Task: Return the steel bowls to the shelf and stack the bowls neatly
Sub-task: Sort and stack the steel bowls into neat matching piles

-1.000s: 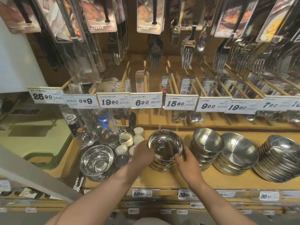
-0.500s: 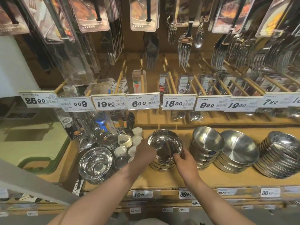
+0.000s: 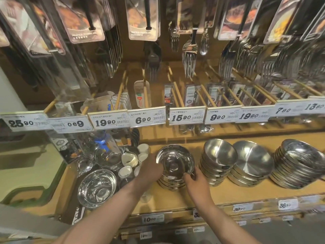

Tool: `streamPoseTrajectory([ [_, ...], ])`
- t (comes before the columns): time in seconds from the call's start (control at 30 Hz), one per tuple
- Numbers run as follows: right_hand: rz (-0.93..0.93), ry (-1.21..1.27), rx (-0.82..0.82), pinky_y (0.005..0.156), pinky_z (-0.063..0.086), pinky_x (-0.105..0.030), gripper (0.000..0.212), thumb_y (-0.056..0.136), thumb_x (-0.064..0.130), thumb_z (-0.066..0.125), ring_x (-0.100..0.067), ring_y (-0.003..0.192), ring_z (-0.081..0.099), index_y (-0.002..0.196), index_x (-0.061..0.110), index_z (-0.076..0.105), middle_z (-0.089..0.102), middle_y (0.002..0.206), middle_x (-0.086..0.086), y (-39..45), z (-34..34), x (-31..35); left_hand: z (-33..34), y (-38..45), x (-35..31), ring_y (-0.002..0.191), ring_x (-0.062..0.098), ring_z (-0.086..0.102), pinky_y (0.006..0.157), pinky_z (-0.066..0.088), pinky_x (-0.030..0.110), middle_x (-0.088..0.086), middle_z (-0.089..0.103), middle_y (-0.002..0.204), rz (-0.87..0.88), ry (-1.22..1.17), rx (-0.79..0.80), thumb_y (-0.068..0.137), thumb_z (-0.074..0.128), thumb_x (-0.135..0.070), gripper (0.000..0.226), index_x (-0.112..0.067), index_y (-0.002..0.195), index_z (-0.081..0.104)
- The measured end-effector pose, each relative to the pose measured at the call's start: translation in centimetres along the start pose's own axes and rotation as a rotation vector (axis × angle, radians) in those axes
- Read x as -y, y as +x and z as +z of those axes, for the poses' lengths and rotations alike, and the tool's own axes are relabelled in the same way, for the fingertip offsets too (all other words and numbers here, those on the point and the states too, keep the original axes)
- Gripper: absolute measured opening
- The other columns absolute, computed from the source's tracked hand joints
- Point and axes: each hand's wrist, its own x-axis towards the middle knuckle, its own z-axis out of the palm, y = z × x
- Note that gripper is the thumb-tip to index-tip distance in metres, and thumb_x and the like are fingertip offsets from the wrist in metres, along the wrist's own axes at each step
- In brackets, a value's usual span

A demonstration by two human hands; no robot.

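A short stack of shiny steel bowls (image 3: 175,162) stands on the wooden shelf (image 3: 233,193), a little left of centre. My left hand (image 3: 150,169) grips the stack's left side. My right hand (image 3: 196,181) holds its front right edge, fingers curled over the rim of the top bowl. To the right stand three more stacks of steel bowls: a tilted one (image 3: 217,160), a flatter one (image 3: 250,163) and a leaning pile of shallow dishes (image 3: 299,163).
A glass bowl (image 3: 97,188) sits front left, with small white cups (image 3: 129,159) and glassware behind it. Price tags (image 3: 187,118) line a rail above the bowls. Forks and packaged cutlery (image 3: 189,55) hang overhead. Lower price strips run along the shelf's front edge.
Both hands stay on the same stack of bowls and shift only slightly. The view has tilted up a little and moved closer to the shelf.
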Motion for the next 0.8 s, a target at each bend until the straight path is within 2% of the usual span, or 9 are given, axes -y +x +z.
streamPoseTrajectory([
  [0.1, 0.018, 0.004, 0.017, 0.092, 0.045, -0.030, 0.039, 0.097, 0.020, 0.055, -0.009, 0.110, 0.061, 0.134, 0.033, 0.058, 0.069, 0.115, 0.016, 0.4, -0.5, 0.1, 0.2, -0.3, 0.0, 0.087, 0.013, 0.063, 0.078, 0.057, 0.035, -0.014, 0.061, 0.093, -0.040, -0.017, 0.026, 0.091, 0.048, -0.013, 0.029, -0.037, 0.108, 0.049],
  [0.23, 0.039, 0.019, 0.056, 0.092, 0.045, -0.026, 0.040, 0.098, 0.024, 0.054, -0.004, 0.112, 0.060, 0.135, 0.039, 0.059, 0.070, 0.115, 0.022, 1.2, -0.9, 0.1, 0.5, -0.6, 0.2, 0.082, 0.012, 0.064, 0.061, 0.048, 0.025, -0.009, 0.064, 0.089, -0.061, -0.010, 0.002, 0.091, 0.052, -0.015, 0.020, -0.032, 0.102, 0.050],
  [0.33, 0.058, 0.046, 0.084, 0.091, 0.046, -0.023, 0.038, 0.096, 0.025, 0.054, 0.002, 0.110, 0.061, 0.127, 0.046, 0.062, 0.071, 0.104, 0.032, 1.7, -1.1, 0.3, 0.9, -0.9, 0.3, 0.089, 0.022, 0.066, 0.064, 0.052, 0.031, 0.003, 0.066, 0.096, -0.117, -0.022, 0.007, 0.090, 0.051, -0.014, 0.020, -0.018, 0.109, 0.054],
  [0.43, 0.059, 0.063, 0.098, 0.092, 0.044, -0.020, 0.041, 0.096, 0.028, 0.055, 0.008, 0.112, 0.058, 0.132, 0.047, 0.060, 0.068, 0.107, 0.039, 1.8, -1.2, 0.6, 1.0, -1.1, 0.2, 0.098, 0.024, 0.064, 0.068, 0.052, 0.033, 0.008, 0.063, 0.110, -0.177, -0.054, 0.013, 0.092, 0.051, -0.013, 0.030, -0.015, 0.122, 0.047],
  [0.5, 0.070, 0.068, 0.107, 0.093, 0.043, -0.019, 0.041, 0.098, 0.029, 0.055, 0.007, 0.116, 0.057, 0.135, 0.046, 0.058, 0.068, 0.110, 0.037, 1.6, -1.4, 0.9, 0.9, -1.3, 0.1, 0.089, 0.016, 0.061, 0.064, 0.046, 0.027, 0.002, 0.063, 0.101, -0.154, -0.070, 0.005, 0.093, 0.053, -0.017, 0.020, -0.019, 0.113, 0.050],
  [0.57, 0.084, 0.068, 0.102, 0.100, 0.042, -0.023, 0.041, 0.100, 0.029, 0.056, -0.001, 0.124, 0.055, 0.138, 0.043, 0.054, 0.064, 0.121, 0.033, 1.0, -1.7, 1.2, 0.5, -1.8, -0.3, 0.077, 0.007, 0.056, 0.056, 0.039, 0.023, -0.005, 0.061, 0.087, -0.103, -0.031, -0.028, 0.094, 0.056, -0.022, 0.008, -0.028, 0.092, 0.052],
  [0.63, 0.119, 0.058, 0.068, 0.107, 0.037, -0.027, 0.047, 0.100, 0.032, 0.056, -0.005, 0.128, 0.048, 0.147, 0.031, 0.049, 0.055, 0.132, 0.024, 0.4, -2.2, 1.3, -0.2, -2.4, -0.8, 0.072, 0.003, 0.053, 0.053, 0.037, 0.022, -0.009, 0.058, 0.081, -0.062, 0.032, -0.051, 0.093, 0.057, -0.022, 0.020, -0.032, 0.080, 0.046],
  [0.73, 0.156, 0.032, 0.037, 0.113, 0.041, -0.037, 0.048, 0.100, 0.032, 0.055, -0.013, 0.128, 0.053, 0.147, 0.022, 0.051, 0.059, 0.137, 0.009, -0.9, -3.9, 1.5, -1.1, -3.2, -1.5, 0.073, 0.004, 0.058, 0.056, 0.044, 0.025, -0.011, 0.061, 0.082, 0.011, 0.100, -0.084, 0.091, 0.057, -0.018, 0.023, -0.034, 0.080, 0.047],
  [0.8, 0.118, 0.053, 0.046, 0.111, 0.044, -0.039, 0.037, 0.099, 0.032, 0.056, -0.012, 0.121, 0.059, 0.136, 0.025, 0.060, 0.065, 0.126, 0.011, -1.9, -5.6, 1.8, -1.6, -4.4, -2.0, 0.078, 0.003, 0.059, 0.062, 0.047, 0.027, -0.016, 0.060, 0.087, 0.079, 0.088, -0.126, 0.090, 0.059, -0.020, 0.016, -0.034, 0.093, 0.051],
])
